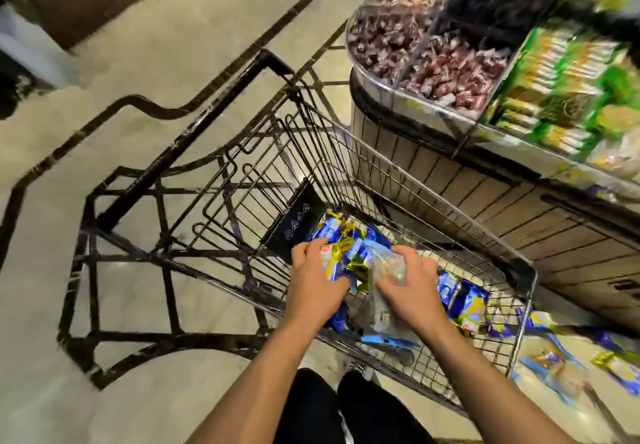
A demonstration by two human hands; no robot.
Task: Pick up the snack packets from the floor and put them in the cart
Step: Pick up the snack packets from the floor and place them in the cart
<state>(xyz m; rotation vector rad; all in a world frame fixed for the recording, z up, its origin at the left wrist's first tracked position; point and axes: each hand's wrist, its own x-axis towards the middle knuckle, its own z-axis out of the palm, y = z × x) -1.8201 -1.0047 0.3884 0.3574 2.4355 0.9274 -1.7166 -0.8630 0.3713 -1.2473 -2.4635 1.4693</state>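
A black wire cart [381,173] stands in front of me with several blue and gold snack packets [462,300] lying in its basket. Both my hands are over the basket. My left hand [317,281] grips a blue and gold packet [337,256] at its left side. My right hand [410,287] grips a clear plastic packet [384,267] beside it. More blue and gold packets on the floor [554,360] lie to the right of the cart, blurred.
A display stand [485,180] with wooden slat sides stands close against the cart's right side, holding bins of wrapped sweets [450,66] and green boxes [561,90]. The cart's handle [194,135] points away to the left. My dark trouser legs [346,409] are below.
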